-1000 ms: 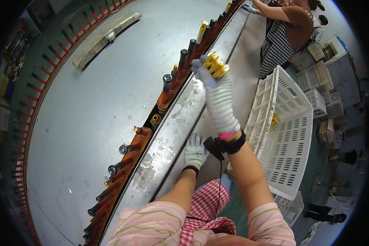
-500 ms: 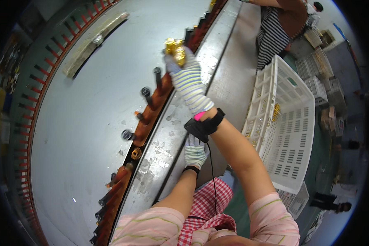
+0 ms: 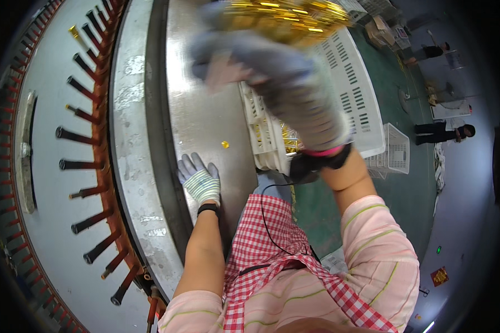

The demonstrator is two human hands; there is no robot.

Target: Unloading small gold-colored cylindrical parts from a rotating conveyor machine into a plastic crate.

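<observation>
Bundle of shiny gold pieces (image 3: 291, 21): motion-blurred, lying roughly crosswise, held in the gloved right hand (image 3: 266, 64); individual shapes indistinct.

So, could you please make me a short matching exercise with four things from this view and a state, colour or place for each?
Things
1. Left hand
2. Right hand
3. Small loose gold piece
4. Apron

Descriptions
A. red-and-white checked
B. gloved, motion-blurred, with a bunch of shiny gold pieces
C. lying by itself on the metal bench
D. gloved, in clear view, holding nothing

Right pairs: 1-D, 2-B, 3-C, 4-A
</observation>
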